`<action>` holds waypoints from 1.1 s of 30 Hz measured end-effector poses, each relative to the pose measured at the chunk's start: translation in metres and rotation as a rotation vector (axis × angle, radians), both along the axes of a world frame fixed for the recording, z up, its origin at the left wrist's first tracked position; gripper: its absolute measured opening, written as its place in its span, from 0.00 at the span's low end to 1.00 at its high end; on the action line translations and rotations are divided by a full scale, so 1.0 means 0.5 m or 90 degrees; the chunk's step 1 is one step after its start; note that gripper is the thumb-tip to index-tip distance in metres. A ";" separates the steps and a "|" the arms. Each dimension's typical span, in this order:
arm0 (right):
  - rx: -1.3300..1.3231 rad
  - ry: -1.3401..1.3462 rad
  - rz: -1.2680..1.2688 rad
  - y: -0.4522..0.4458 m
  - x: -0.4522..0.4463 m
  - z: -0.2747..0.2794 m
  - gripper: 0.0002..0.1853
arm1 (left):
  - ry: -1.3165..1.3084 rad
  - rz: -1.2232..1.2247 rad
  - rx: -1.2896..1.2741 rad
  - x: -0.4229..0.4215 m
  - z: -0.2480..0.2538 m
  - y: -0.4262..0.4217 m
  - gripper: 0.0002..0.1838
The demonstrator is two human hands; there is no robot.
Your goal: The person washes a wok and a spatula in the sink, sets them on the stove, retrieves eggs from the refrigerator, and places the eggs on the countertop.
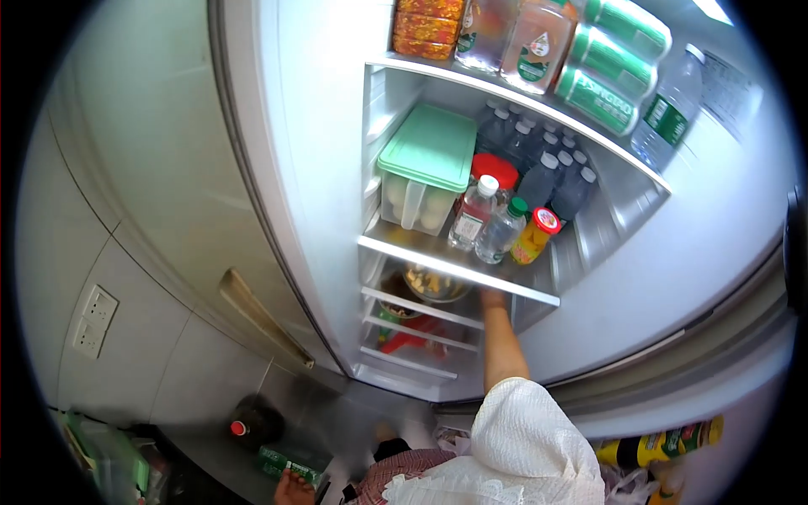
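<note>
My right arm reaches into the fridge under the middle shelf (pixel 459 268). My right hand (pixel 493 297) is mostly hidden behind that shelf's edge, so its fingers do not show. Closest to it is a glass bowl (pixel 436 286) with pale pieces of food inside. Low in the view, my left hand (pixel 295 488) is down by my side with its fingers curled. It is beside a green printed item (pixel 288 463); whether the fingers grip it is not clear.
The middle shelf holds a green-lidded box (pixel 427 156), a yellow jar (pixel 535 236) and several bottles (pixel 474 212). Green cans (pixel 608 63) stand above. The open fridge door (pixel 656 370) is right, a dark red-capped bottle (pixel 257 421) on the floor left.
</note>
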State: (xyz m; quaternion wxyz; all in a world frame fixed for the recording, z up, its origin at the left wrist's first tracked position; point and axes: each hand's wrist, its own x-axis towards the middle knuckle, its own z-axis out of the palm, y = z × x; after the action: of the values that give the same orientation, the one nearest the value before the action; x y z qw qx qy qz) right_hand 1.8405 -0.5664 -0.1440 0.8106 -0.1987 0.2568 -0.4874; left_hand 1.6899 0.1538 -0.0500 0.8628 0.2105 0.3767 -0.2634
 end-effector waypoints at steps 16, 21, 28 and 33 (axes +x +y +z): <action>0.150 0.450 0.388 0.822 -0.715 0.066 0.08 | -0.120 -0.113 -0.044 -0.171 -0.026 0.216 0.09; 0.269 0.504 0.201 0.815 -1.057 -0.011 0.09 | -0.125 -0.188 -0.082 -0.241 -0.002 0.212 0.08; 0.276 0.477 0.089 0.776 -1.348 0.026 0.11 | -0.152 -0.200 -0.083 -0.323 0.000 0.193 0.07; 0.212 0.470 0.194 0.761 -1.380 0.047 0.11 | -0.175 -0.188 -0.079 -0.370 0.000 0.171 0.07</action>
State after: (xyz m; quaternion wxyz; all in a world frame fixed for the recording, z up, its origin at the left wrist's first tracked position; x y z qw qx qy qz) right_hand 1.1504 -0.1860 -0.1207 0.7478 -0.2619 0.5726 -0.2105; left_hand 1.5047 0.2391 -0.0498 0.8693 0.2440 0.2035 -0.3785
